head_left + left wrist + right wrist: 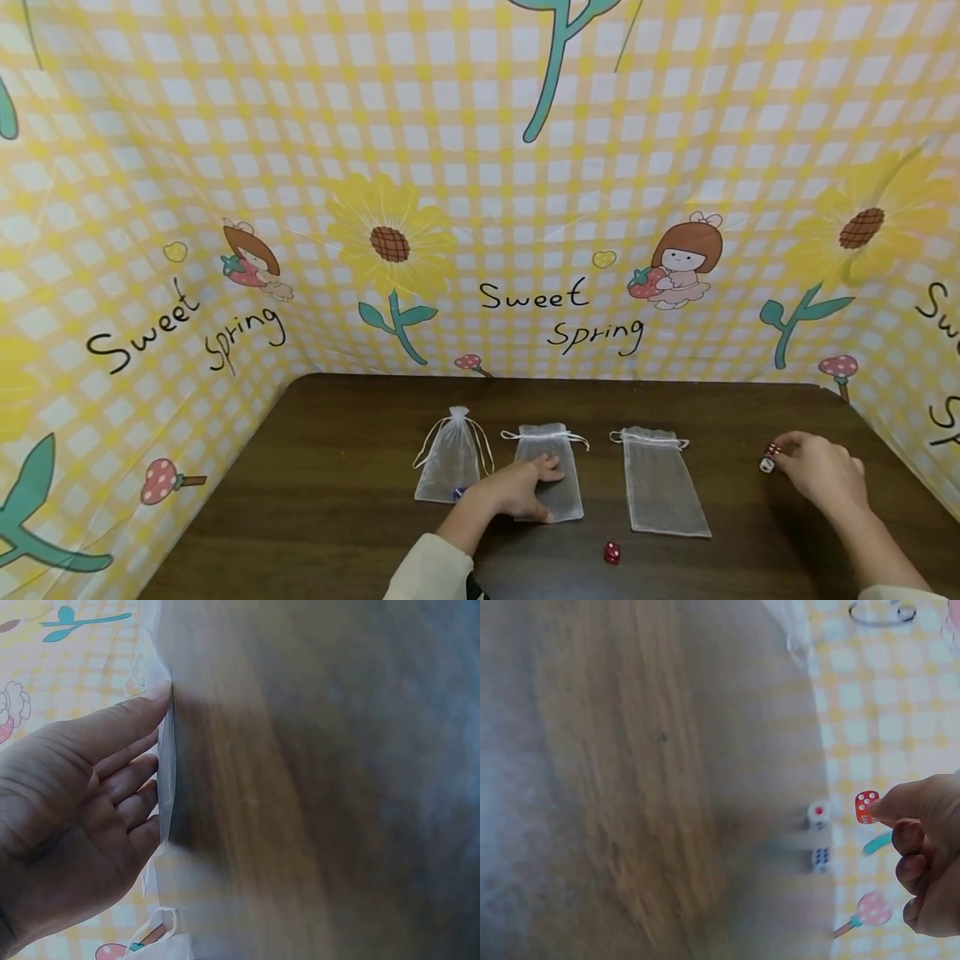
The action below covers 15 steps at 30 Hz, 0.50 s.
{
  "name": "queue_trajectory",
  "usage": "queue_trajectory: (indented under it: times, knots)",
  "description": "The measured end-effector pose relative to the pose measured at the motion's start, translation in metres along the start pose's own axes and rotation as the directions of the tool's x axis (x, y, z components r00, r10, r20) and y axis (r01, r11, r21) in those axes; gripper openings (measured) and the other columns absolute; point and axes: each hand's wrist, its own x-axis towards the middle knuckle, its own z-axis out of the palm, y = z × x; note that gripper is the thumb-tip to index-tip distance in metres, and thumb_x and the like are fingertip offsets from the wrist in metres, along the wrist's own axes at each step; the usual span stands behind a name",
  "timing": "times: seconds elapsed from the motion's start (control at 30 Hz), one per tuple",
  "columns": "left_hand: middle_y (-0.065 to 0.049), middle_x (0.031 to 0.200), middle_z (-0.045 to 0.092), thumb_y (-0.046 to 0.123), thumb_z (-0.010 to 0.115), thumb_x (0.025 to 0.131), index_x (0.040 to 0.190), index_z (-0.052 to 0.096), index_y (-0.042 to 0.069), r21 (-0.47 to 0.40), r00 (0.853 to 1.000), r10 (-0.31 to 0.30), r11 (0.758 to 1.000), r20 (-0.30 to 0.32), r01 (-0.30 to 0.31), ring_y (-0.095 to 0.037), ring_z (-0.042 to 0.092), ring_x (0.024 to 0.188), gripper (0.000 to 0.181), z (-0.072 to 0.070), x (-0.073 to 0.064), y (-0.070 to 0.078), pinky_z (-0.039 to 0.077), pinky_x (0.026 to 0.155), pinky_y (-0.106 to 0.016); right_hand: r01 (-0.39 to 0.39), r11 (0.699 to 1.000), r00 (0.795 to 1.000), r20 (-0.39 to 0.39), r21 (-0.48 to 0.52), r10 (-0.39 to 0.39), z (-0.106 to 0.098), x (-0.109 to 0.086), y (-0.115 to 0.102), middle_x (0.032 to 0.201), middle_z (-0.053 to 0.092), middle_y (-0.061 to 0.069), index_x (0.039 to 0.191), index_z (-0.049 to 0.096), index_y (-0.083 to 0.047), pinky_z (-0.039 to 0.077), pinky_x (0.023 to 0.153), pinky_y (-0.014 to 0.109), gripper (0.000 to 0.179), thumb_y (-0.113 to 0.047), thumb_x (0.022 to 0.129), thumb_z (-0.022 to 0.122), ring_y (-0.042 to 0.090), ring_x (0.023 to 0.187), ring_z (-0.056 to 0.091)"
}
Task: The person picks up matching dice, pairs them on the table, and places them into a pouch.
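Note:
My left hand (517,490) lies over the middle sheer white drawstring bag (568,493), fingers and thumb touching it and hiding its lower left part. From the left wrist view the bag appears edge-on, flat against the table. Over at the right, my right hand (825,475) pinches a red die (867,806) between thumb and finger, raised above the table. Two white dice stand near it in the right wrist view, one with a red pip (819,814) and one with several dark pips (821,859).
A gathered drawstring bag (450,462) with a blue die (459,493) at its bottom stands left. Another flat bag (663,492) lies right of the middle one. A second red die (612,552) sits at the front of the brown table (337,500). Yellow checked cloth (480,192) walls the back and sides.

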Motion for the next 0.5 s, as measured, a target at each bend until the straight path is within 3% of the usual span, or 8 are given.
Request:
queue_trajectory:
  times: [0.27, 0.5]
  knots:
    - [0.005, 0.145, 0.034, 0.021, 0.077, 0.075, 0.132, 0.053, 0.019, 0.03, 1.0, 0.011, 1.0, -0.007, -0.011, -0.016, 0.025, 0.135, 0.062, 0.0, 0.0, 0.0, 0.026, 0.106, -0.034, 0.142, 0.99, 0.987, -0.073, 0.002, -0.141, 0.004, -0.016, -0.027, 0.078, 0.068, 0.013, 0.097, 0.065, 0.002, 0.033, 0.066, 0.056, 0.02, -0.013, 0.084, 0.064, 0.037, 0.069, 0.061]
    - [0.006, 0.145, 0.034, 0.021, 0.077, 0.075, 0.132, 0.053, 0.02, 0.018, 1.0, 0.009, 1.0, -0.004, -0.009, -0.016, 0.024, 0.135, 0.062, 0.0, 0.0, -0.001, 0.026, 0.106, -0.035, 0.243, 0.97, 0.961, -0.126, -0.025, -0.245, 0.014, -0.029, -0.046, 0.065, 0.063, 0.0, 0.09, 0.068, -0.004, 0.033, 0.059, 0.045, 0.014, -0.012, 0.079, 0.07, 0.02, 0.057, 0.057]
